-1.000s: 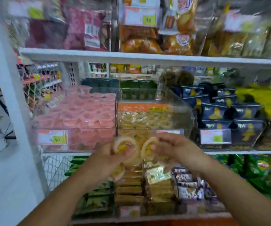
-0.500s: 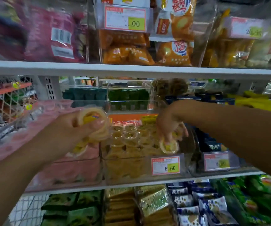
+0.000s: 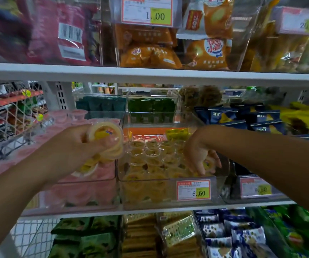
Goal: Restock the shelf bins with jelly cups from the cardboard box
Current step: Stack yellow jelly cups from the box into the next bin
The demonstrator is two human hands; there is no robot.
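Note:
My left hand grips several yellow jelly cups in a bunch, held in front of the pink jelly bin. A clear shelf bin in the middle holds many yellow jelly cups. My right hand reaches down into this bin at its front right corner, fingers curled round one yellow jelly cup resting among the others. The cardboard box is out of view.
A white shelf board runs just above the bins. Dark blue snack packs fill the bin on the right. Green packs stand behind. Price tag 6.60 hangs on the yellow bin. Lower shelf holds cracker and snack packs.
Both hands rose from below the shelf edge with yellow cups. My right hand went into the yellow bin and now sits lower at its front right. The left hand barely moved lately.

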